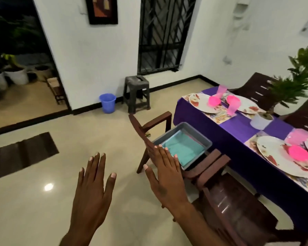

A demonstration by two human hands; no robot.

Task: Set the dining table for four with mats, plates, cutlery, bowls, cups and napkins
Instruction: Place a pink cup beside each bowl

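Both hands are hanging out empty, left hand (92, 190) and right hand (164, 178), fingers spread flat. Teal napkins (182, 150) are sitting in a grey tray (197, 129) on the chair (150, 125) beside the table (226, 132).

Both forearms are bare, no sleeves, and the fingernails (113, 175) carry pale pink polish.
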